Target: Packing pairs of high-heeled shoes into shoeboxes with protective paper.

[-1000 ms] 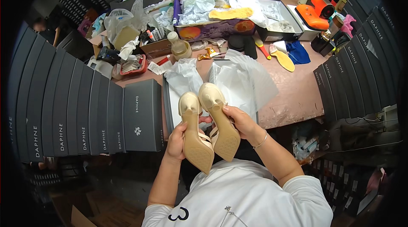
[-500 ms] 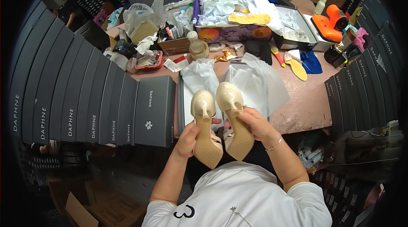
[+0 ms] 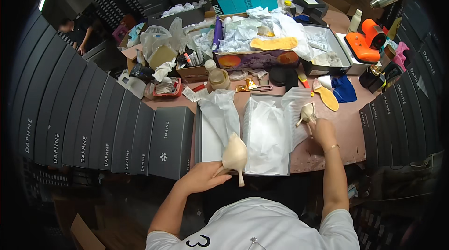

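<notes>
In the head view, an open, dark grey cardboard shoe box lined with white tissue paper point(image 3: 267, 138) lies on the pinkish bench point(image 3: 348, 126) and serves as the landmark. The left hand point(image 3: 202, 178) is closed around a cream-beige, pointed high-heeled pump point(image 3: 234, 155). It grips the back part of the shoe, whose thin heel points down toward the person. This shoe hangs just over the near left corner of the box, above its loose lid. The right hand point(image 3: 323, 130) is at the box's right side, curled around a second cream-beige high-heeled shoe point(image 3: 307, 112). That shoe rests against the tissue that spills over the right wall. How tightly the fingers close there cannot be made out.

To do this step well, I judge that each shoe should be held by its firm back part or sole. The tissue should be spread flat before either shoe goes down, so that the thin heels do not tear the paper or mark the pale uppers. The shoes should lie toe to heel so that both fit.

Left of the box stands a row of closed dark grey shoe boxes point(image 3: 117, 140). Beyond its far edge sits a small capped bottle point(image 3: 216, 75). To the far right of the box lies a yellow insole point(image 3: 329, 99).
</notes>
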`<action>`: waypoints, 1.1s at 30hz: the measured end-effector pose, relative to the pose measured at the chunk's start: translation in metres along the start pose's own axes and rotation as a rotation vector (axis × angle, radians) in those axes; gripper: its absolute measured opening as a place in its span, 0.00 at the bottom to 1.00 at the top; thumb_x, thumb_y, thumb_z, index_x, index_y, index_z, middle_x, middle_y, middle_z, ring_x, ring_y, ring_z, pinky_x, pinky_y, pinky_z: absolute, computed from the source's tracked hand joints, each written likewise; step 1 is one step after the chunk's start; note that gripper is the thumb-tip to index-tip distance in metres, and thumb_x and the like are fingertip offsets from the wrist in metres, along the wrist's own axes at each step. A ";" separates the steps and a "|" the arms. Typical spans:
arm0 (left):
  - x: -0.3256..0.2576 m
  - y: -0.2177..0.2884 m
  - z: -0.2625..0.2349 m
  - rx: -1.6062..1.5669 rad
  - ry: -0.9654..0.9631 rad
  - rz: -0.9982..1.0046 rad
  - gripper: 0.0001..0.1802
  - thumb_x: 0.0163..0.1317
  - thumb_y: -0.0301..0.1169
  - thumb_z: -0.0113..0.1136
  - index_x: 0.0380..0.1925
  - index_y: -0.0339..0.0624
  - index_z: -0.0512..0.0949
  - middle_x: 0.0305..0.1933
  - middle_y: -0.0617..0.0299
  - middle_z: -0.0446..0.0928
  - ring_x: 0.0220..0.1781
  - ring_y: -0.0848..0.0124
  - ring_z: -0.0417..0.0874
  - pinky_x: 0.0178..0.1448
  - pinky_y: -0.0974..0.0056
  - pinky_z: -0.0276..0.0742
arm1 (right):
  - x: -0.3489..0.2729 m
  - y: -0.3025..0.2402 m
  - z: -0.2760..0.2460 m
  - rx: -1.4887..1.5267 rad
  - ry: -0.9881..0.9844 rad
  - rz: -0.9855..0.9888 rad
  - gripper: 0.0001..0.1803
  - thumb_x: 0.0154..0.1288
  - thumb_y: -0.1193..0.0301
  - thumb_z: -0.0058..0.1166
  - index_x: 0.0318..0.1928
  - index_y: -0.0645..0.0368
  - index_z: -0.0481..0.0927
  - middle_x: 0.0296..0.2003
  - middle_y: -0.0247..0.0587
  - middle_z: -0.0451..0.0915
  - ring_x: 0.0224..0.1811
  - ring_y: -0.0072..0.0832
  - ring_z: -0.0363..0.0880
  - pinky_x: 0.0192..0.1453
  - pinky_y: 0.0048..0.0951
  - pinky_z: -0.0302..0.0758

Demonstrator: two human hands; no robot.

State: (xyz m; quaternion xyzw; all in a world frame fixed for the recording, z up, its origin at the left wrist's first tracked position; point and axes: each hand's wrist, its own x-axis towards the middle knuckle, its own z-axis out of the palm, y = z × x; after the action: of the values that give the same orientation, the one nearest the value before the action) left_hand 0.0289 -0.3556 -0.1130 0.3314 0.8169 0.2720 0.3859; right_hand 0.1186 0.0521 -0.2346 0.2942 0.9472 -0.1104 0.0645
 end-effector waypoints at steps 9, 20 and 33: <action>0.040 0.026 0.010 0.960 -0.213 0.501 0.11 0.56 0.35 0.58 0.39 0.47 0.76 0.35 0.62 0.77 0.44 0.66 0.79 0.55 0.53 0.71 | -0.071 -0.134 -0.007 1.159 -1.202 -0.810 0.44 0.59 0.65 0.65 0.71 0.62 0.57 0.62 0.44 0.69 0.64 0.28 0.67 0.69 0.28 0.62; 0.183 -0.139 -0.064 -0.430 0.598 0.025 0.20 0.65 0.37 0.58 0.53 0.39 0.70 0.29 0.59 0.78 0.23 0.75 0.76 0.28 0.69 0.73 | -0.121 -0.054 0.017 1.929 -1.015 -0.340 0.51 0.47 0.63 0.74 0.67 0.71 0.60 0.58 0.52 0.73 0.60 0.36 0.74 0.66 0.35 0.67; 0.081 0.020 -0.119 -0.336 0.660 0.477 0.13 0.68 0.32 0.55 0.25 0.37 0.72 0.22 0.67 0.70 0.26 0.78 0.71 0.32 0.68 0.69 | -0.146 -0.054 0.022 2.575 -0.718 -0.439 0.47 0.60 0.47 0.60 0.68 0.63 0.55 0.60 0.55 0.64 0.52 0.45 0.76 0.45 0.33 0.82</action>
State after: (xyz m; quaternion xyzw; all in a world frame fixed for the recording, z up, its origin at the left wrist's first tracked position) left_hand -0.0999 -0.3044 -0.0693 0.3386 0.7415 0.5738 0.0794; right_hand 0.2083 -0.0758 -0.2196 -0.0556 0.1306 -0.9894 -0.0316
